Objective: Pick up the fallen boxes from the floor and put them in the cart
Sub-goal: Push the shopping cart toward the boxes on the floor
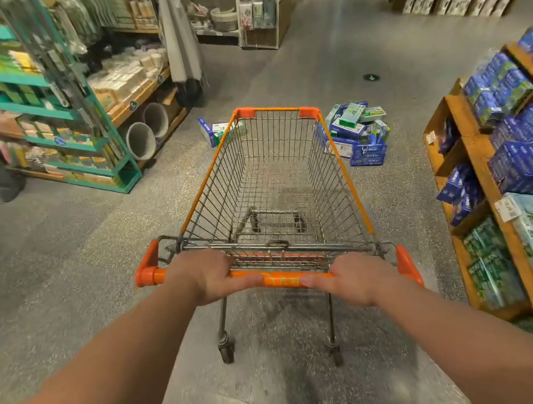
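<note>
Hands [212, 278] gripping cart [271, 168] handle, boxes [355, 133] floored

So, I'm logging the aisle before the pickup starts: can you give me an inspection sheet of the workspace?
Surface: grey speckled floor.
Job's things: cart, no boxes in it yet; pile of fallen boxes by its front right corner; smaller group of boxes by its front left.
Clutter: small dark round floor marker beyond the cart.
Grippers: left hand and right hand both grip the orange handle.
Cables: nothing seen.
Surroundings: wooden shelves of blue packs on the right; teal rack on the left.
</note>
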Demonstrator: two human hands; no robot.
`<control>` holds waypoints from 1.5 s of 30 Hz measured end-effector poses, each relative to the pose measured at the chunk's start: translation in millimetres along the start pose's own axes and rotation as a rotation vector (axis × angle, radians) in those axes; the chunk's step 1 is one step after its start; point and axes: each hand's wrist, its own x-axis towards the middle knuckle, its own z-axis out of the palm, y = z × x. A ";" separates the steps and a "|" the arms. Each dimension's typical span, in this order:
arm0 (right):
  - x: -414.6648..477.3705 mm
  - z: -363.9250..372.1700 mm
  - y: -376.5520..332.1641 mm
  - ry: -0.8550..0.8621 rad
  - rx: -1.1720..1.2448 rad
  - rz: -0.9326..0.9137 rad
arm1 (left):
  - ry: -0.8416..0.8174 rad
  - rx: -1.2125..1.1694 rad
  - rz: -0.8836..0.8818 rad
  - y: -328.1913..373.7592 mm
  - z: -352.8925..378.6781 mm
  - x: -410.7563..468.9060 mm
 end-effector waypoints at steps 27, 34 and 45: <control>329.3 -183.9 -30.1 -0.054 0.086 0.108 | 0.014 0.068 0.040 -247.2 -123.3 284.2; 348.7 -193.5 -51.0 -0.095 0.118 0.166 | -0.011 0.106 0.089 -278.9 -132.2 299.2; 369.5 -205.2 -59.1 -0.156 0.086 0.182 | -0.079 0.045 0.077 -298.2 -141.5 317.2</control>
